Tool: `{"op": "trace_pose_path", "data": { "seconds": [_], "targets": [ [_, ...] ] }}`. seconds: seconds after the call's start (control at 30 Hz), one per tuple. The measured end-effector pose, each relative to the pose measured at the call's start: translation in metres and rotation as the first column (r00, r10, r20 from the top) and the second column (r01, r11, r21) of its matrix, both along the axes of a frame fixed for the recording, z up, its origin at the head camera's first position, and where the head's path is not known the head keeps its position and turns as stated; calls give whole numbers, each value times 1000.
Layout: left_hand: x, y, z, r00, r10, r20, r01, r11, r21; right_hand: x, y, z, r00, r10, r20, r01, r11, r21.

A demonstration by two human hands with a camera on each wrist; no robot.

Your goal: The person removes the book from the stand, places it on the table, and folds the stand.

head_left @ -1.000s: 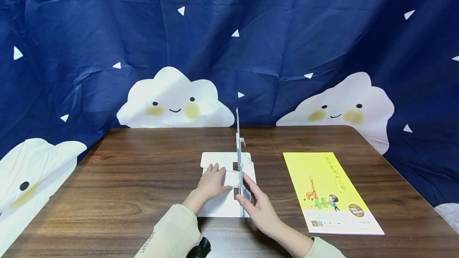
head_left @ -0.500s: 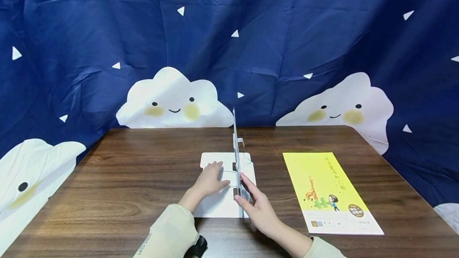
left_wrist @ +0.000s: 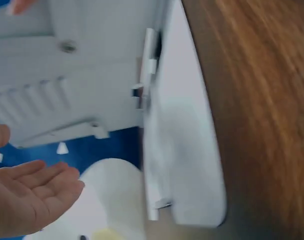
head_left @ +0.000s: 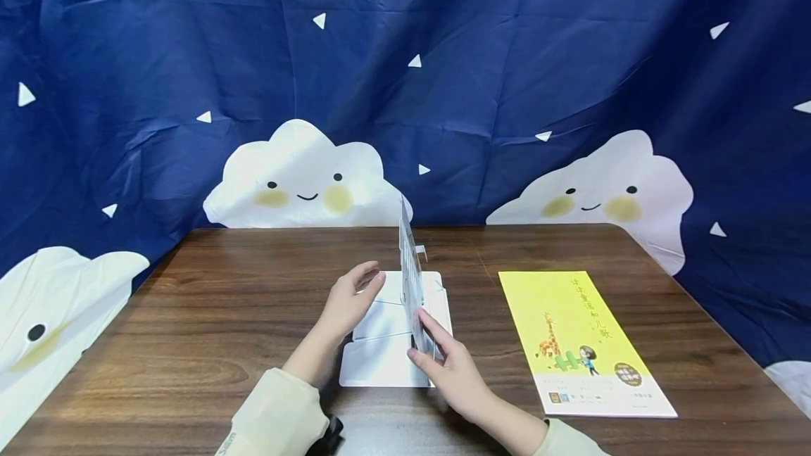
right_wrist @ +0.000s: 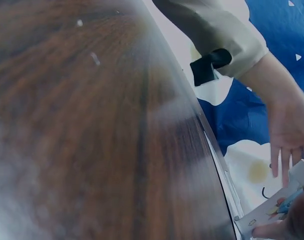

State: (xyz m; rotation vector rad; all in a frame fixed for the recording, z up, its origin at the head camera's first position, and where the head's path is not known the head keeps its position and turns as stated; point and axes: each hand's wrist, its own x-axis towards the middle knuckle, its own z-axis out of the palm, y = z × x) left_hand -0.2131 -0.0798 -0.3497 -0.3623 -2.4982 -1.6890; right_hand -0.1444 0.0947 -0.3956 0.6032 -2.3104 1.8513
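Note:
A white folding bookstand stands mid-table, its flat base (head_left: 380, 366) lying on the wood and its upright panel (head_left: 410, 276) rising edge-on to me, leaning slightly left. The near edge of that panel is pinched between the thumb and fingers of my right hand (head_left: 457, 380). My left hand (head_left: 347, 307) is apart from the panel, above the base's left side, fingers loosely bent and holding nothing. In the left wrist view, slots and a rivet show on the panel (left_wrist: 101, 85), and the left palm (left_wrist: 34, 197) faces it. The right wrist view shows a cartoon print on the panel (right_wrist: 259, 217).
A yellow book (head_left: 579, 336) with a giraffe on its cover lies flat to the right of the stand. Behind the brown wooden table (head_left: 253, 287) hangs a blue cloth (head_left: 355, 76) with white clouds.
My left hand has lifted off the stand's base and moved left and up. The upright panel has tilted leftward, while my right hand keeps its grip with little movement.

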Motion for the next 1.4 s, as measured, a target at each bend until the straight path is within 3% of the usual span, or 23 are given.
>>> {"op": "trace_pose_path", "data": {
  "seconds": [0.1, 0.27, 0.5, 0.73, 1.07, 1.4],
  "targets": [
    [7, -5, 10, 1000, -18, -9, 19, 997, 81, 1, -1, 2, 1000, -11, -27, 11, 1000, 4],
    [13, -12, 22, 997, -57, 44, 47, 979, 199, 3, -4, 4, 999, -31, -21, 31, 999, 23],
    [15, -17, 26, 989, -106, 108, 66, 943, 325, 5, -12, 4, 999, -23, -44, 27, 996, 84],
    [19, -24, 24, 984, -37, 174, -25, 938, 345, 5, -22, 2, 985, -72, -159, 107, 969, 223],
    [22, -32, 24, 979, -38, 199, -46, 915, 402, 5, -25, 4, 979, -66, -194, 122, 948, 294],
    [25, -42, 17, 976, -22, 215, -67, 915, 399, 4, -27, 2, 964, -96, -247, 195, 889, 415]
  ]
}}
